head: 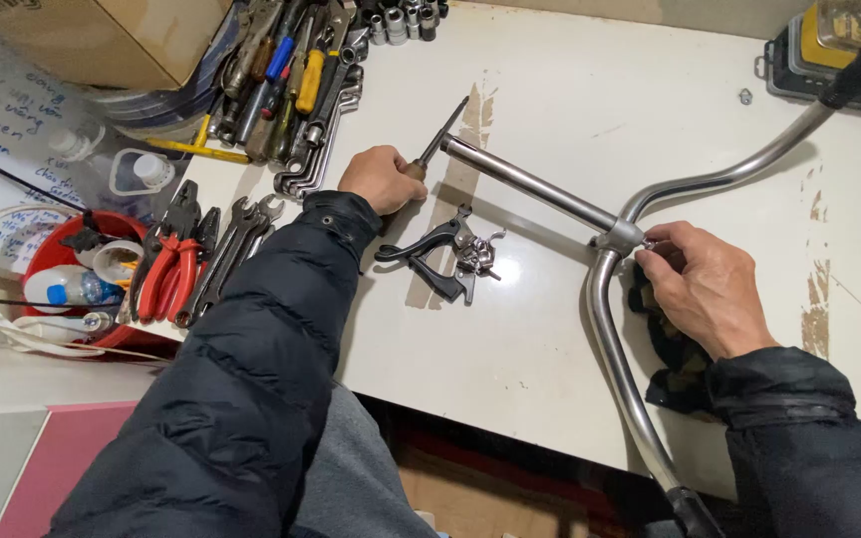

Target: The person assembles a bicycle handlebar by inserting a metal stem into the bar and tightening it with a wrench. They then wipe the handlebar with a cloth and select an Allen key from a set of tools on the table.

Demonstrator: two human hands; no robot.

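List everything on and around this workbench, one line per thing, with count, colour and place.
handlebar with stem: one, bare silver metal, across the table's right half
screwdriver: one, wooden handle, dark shaft, table centre
brake levers: a small cluster, black and silver, table centre
dark cloth: one, black, under the handlebar at right
pliers: two or so, red and black handles, left edge
wrenches: several, grey steel, beside the pliers
tool pile: many, mixed colours, top left
sockets: a row, silver, top edge
red tub: one, holding bottles, far left
yellow case: one, top right
table: one, white, scuffed
left hand: grips the screwdriver handle
right hand: fingers at the stem clamp
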